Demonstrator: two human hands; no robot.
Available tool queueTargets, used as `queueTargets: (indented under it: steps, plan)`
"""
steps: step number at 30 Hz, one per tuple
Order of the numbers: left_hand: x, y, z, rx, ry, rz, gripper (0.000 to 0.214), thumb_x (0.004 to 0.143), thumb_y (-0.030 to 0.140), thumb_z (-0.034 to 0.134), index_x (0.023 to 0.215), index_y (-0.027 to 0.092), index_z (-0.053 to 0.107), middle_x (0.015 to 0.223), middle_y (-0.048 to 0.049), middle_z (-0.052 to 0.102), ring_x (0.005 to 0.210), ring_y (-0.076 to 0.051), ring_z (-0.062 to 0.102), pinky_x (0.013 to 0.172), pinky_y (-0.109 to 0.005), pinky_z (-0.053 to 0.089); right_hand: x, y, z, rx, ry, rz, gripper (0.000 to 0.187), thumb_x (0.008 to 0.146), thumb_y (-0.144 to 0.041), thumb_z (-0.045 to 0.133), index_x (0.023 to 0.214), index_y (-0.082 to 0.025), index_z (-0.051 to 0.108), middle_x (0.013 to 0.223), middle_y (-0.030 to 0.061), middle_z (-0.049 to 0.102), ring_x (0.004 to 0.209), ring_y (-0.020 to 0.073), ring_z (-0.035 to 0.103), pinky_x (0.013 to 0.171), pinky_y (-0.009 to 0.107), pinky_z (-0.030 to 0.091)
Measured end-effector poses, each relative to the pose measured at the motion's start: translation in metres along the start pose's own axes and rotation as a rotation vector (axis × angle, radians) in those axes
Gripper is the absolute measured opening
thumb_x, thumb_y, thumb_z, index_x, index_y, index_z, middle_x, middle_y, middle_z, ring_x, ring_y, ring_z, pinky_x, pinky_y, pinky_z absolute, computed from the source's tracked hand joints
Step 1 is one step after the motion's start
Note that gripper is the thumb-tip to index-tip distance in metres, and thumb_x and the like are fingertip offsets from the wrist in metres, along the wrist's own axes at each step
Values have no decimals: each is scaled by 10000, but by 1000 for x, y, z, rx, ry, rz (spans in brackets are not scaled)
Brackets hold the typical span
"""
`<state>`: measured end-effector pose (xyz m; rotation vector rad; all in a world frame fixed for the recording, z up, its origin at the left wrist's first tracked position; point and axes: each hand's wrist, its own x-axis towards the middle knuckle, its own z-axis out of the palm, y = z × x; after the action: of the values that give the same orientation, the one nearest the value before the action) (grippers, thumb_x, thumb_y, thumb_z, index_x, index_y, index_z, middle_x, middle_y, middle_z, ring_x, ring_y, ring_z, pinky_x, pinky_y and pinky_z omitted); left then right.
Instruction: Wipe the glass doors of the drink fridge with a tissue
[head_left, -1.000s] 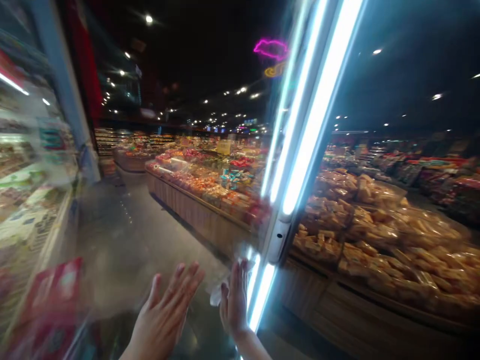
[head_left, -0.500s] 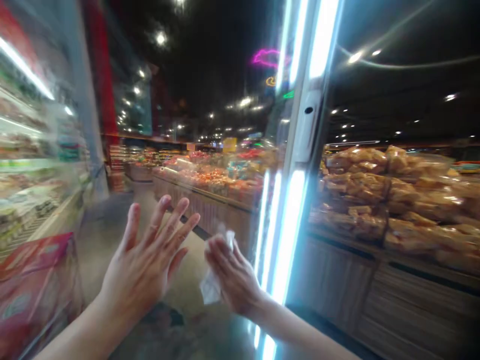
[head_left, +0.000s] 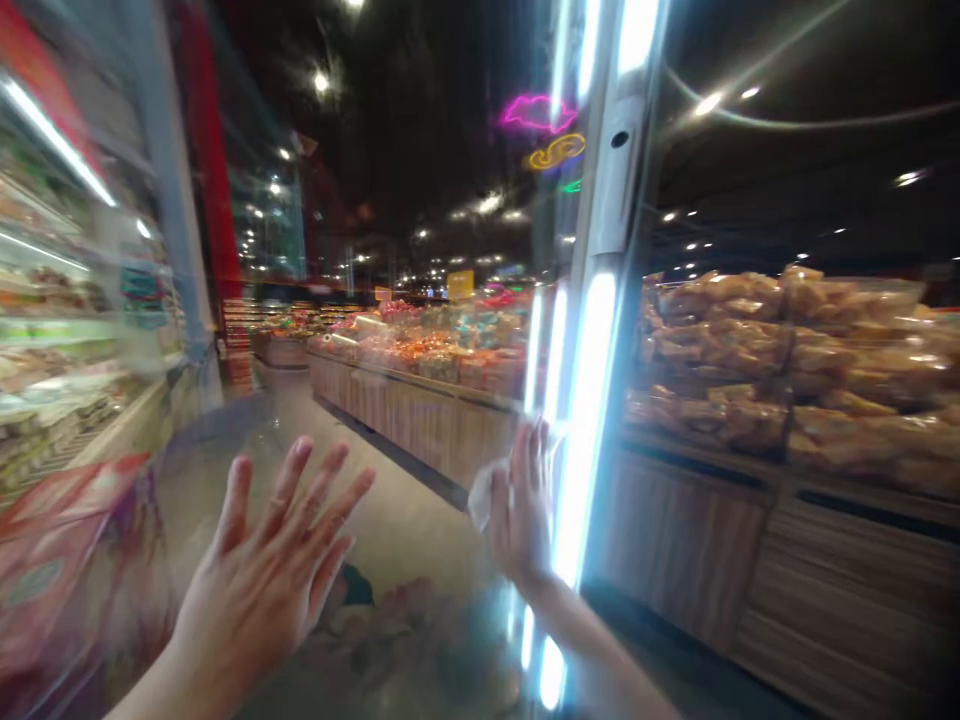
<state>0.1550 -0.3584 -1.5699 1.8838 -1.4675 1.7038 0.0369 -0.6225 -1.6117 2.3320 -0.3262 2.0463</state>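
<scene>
Head view is showing the right hand (head_left: 525, 510) at 5 o'clock, fingers upright and close together, holding a crumpled white cloth (head_left: 485, 497), perhaps tissue, at what looks like a clear panel (head_left: 427, 450), just beside a bright light strip (head_left: 589, 400). At 8 o'clock the left hand (head_left: 259, 570) is spreading its fingers and gripping nothing; whether it is touching the panel, I cannot tell. Contact work on the panel is apparently going on; nothing is marking which part is finished and which is remaining. Compared with the frame half a second ago, the right hand and cloth are sitting farther toward 2 o'clock, nearer the strip, while the left hand is lying more toward 7. Farther out, a pale fixture (head_left: 615, 180) is standing at 1 o'clock, bagged goods (head_left: 712, 345) are filling 3 o'clock, and bright shelves (head_left: 52, 290) are blurring at 9.
</scene>
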Motion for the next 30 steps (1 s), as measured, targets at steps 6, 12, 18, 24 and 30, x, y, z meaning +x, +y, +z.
queueTargets:
  steps: [6, 12, 18, 24, 30]
  plan:
    - [-62, 21, 23, -69, -16, 115, 591, 972, 367, 477, 1555, 298, 407, 1630, -11, 427, 1600, -254, 154, 1319, -538, 29, -99, 9, 20, -102, 11, 151, 713, 1032, -206, 342, 1665, -244, 15, 1729, 99, 85, 1578, 331, 89, 1151, 699, 412]
    - [-65, 23, 13, -62, -68, -76, 668, 954, 367, 567, 1580, 328, 336, 1707, 6, 227, 1613, -238, 93, 1319, -546, 2, 8, -23, 20, 48, 11, -23, 726, 1031, -194, 378, 1661, -240, 20, 1724, 94, 155, 1599, 286, 74, 1251, 670, 267]
    - [-118, 20, 8, -24, -148, -102, 696, 958, 320, 545, 1599, 326, 274, 1709, 52, 164, 1617, -207, 31, 1319, -529, -55, -86, -67, 28, 98, -247, -701, 775, 898, -64, 374, 1642, -180, 192, 1673, -23, 298, 1590, 129, 109, 1287, 402, 342]
    - [-109, -38, -31, 61, -78, -287, 793, 948, 400, 606, 1614, 367, 178, 1733, 45, 12, 1617, -233, -45, 1308, -546, -81, 25, -114, 32, 108, -213, -517, 880, 973, -230, 499, 1652, -236, -61, 1689, 31, 204, 1593, 244, 117, 1324, 559, 226]
    - [-156, -89, -57, 68, -64, -271, 726, 983, 398, 543, 1611, 390, 177, 1734, 73, 47, 1616, -210, -14, 1320, -488, -83, 0, -166, 51, 133, -450, -1370, 659, 881, -77, 405, 1508, -253, 508, 1620, -132, 401, 1568, 73, 178, 1250, 253, 372]
